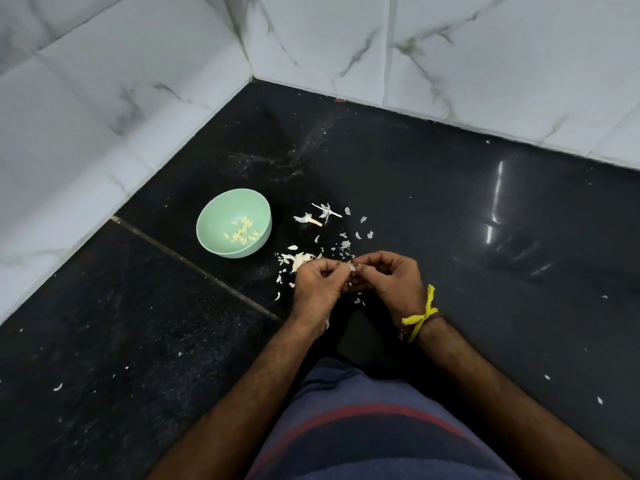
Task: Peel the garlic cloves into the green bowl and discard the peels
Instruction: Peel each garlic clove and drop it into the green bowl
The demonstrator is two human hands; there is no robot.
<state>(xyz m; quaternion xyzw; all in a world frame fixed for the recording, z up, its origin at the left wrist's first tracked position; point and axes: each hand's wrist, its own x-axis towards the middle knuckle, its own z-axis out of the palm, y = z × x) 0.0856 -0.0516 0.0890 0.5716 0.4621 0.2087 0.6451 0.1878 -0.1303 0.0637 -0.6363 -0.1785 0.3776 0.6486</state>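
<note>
You are working a garlic clove (352,267) held between both hands just above the black stone counter (450,220). Your left hand (317,289) and right hand (388,277) meet fingertip to fingertip, each with fingers curled and pinching the clove; only a small pale part of it shows between them, so how much skin remains cannot be told. Expect the clove to be light, firm and small, with a smooth surface that turns slippery once bared; hold it by its sides with one hand and pick at the skin from one end with the other. The skin is papery, thin and brittle, and will likely tear into flakes rather than come away whole. The green bowl (207,220) stands to the left of your hands, near but apart from them; it is round, smooth and matte, and holds a small cluster of peeled cloves (244,232), pale yellow and glossy. White peels (325,211) lie scattered on the counter between bowl and hands and beyond; a larger pale clump (299,259), possibly the rest of the bulb, sits just beside your left hand. The peels are very light and will likely drift if swept quickly; gather them slowly. Marbled white tiles (121,98) form the walls behind.
</note>
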